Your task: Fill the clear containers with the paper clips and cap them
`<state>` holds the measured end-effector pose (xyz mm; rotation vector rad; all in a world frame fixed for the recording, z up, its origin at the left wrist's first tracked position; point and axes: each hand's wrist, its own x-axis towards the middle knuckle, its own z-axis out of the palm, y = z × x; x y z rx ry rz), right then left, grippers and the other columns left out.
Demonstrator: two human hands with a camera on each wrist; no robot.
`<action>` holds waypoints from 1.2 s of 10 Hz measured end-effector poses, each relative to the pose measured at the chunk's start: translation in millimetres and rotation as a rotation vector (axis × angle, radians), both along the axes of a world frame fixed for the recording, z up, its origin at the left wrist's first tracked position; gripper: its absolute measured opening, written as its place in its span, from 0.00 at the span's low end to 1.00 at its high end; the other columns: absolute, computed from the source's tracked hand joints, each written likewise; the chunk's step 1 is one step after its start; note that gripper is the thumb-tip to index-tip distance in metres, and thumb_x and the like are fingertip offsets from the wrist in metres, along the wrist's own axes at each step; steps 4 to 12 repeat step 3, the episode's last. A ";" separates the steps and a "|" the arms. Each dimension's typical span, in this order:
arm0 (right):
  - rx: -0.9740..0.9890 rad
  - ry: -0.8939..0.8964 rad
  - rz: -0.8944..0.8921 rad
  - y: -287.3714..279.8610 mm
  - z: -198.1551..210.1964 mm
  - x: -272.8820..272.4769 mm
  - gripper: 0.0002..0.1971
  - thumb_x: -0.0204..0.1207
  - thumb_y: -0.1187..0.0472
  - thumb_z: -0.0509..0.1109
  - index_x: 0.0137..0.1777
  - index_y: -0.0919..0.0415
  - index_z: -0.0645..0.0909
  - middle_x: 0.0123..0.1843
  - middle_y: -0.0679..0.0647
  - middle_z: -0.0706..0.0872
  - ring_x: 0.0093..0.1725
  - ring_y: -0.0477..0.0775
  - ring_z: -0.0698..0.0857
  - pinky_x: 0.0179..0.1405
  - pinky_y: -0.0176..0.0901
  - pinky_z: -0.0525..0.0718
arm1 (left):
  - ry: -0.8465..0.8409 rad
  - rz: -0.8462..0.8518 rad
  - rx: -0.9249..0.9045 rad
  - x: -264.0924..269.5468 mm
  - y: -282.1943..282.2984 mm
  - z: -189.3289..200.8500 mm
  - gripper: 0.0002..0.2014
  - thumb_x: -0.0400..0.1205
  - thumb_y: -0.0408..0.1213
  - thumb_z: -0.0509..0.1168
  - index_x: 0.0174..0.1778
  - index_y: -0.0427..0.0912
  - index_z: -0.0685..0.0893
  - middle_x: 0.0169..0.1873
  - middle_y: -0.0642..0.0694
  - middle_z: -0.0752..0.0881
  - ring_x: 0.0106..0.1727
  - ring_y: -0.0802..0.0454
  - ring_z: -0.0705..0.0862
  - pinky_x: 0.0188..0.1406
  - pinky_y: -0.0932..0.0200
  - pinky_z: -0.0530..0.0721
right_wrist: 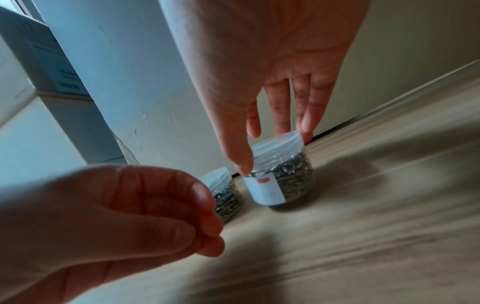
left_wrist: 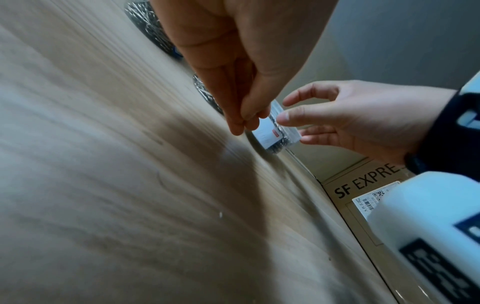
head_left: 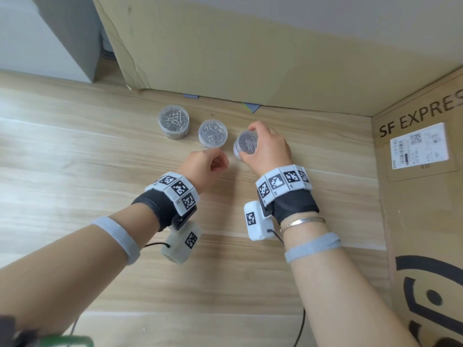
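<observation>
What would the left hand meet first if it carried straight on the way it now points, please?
Probably the middle capped container of paper clips: the left hand, fingers curled and empty, points up the table at it. Depth is unclear; it might slip past toward the container in the right hand.

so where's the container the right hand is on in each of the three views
head: the tilted container sits centre, slightly right, under the right hand, rightmost of three.
left wrist: centre right, showing its white label, between the left hand and the right hand.
right wrist: centre, capped, labelled, thumb on its near side.
shared landmark: the middle container, also at and partly hidden at.
</observation>
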<state>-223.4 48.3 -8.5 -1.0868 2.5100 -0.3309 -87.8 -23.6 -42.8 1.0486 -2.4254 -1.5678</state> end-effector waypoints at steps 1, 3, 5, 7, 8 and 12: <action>0.010 0.010 0.020 -2.9 -7.8 -1.0 0.24 0.67 0.58 0.73 0.64 0.53 0.74 0.62 0.56 0.81 0.59 0.65 0.79 0.57 0.48 0.76 | -0.020 -0.010 -0.014 1.9 -0.7 2.7 0.10 0.72 0.21 0.61 0.43 0.37 0.84 0.43 0.42 0.89 0.48 0.49 0.86 0.54 0.62 0.81; -0.022 0.020 -0.008 3.6 -1.2 -0.1 0.25 0.68 0.53 0.74 0.66 0.51 0.74 0.68 0.53 0.77 0.62 0.64 0.77 0.61 0.48 0.75 | -0.023 0.012 -0.037 3.8 -1.1 8.2 0.11 0.72 0.21 0.61 0.43 0.37 0.84 0.42 0.43 0.89 0.47 0.49 0.87 0.54 0.61 0.81; -0.022 0.020 -0.008 3.6 -1.2 -0.1 0.25 0.68 0.53 0.74 0.66 0.51 0.74 0.68 0.53 0.77 0.62 0.64 0.77 0.61 0.48 0.75 | -0.023 0.012 -0.037 3.8 -1.1 8.2 0.11 0.72 0.21 0.61 0.43 0.37 0.84 0.42 0.43 0.89 0.47 0.49 0.87 0.54 0.61 0.81; -0.022 0.020 -0.008 3.6 -1.2 -0.1 0.25 0.68 0.53 0.74 0.66 0.51 0.74 0.68 0.53 0.77 0.62 0.64 0.77 0.61 0.48 0.75 | -0.023 0.012 -0.037 3.8 -1.1 8.2 0.11 0.72 0.21 0.61 0.43 0.37 0.84 0.42 0.43 0.89 0.47 0.49 0.87 0.54 0.61 0.81; -0.022 0.020 -0.008 3.6 -1.2 -0.1 0.25 0.68 0.53 0.74 0.66 0.51 0.74 0.68 0.53 0.77 0.62 0.64 0.77 0.61 0.48 0.75 | -0.023 0.012 -0.037 3.8 -1.1 8.2 0.11 0.72 0.21 0.61 0.43 0.37 0.84 0.42 0.43 0.89 0.47 0.49 0.87 0.54 0.61 0.81; -0.022 0.020 -0.008 3.6 -1.2 -0.1 0.25 0.68 0.53 0.74 0.66 0.51 0.74 0.68 0.53 0.77 0.62 0.64 0.77 0.61 0.48 0.75 | -0.023 0.012 -0.037 3.8 -1.1 8.2 0.11 0.72 0.21 0.61 0.43 0.37 0.84 0.42 0.43 0.89 0.47 0.49 0.87 0.54 0.61 0.81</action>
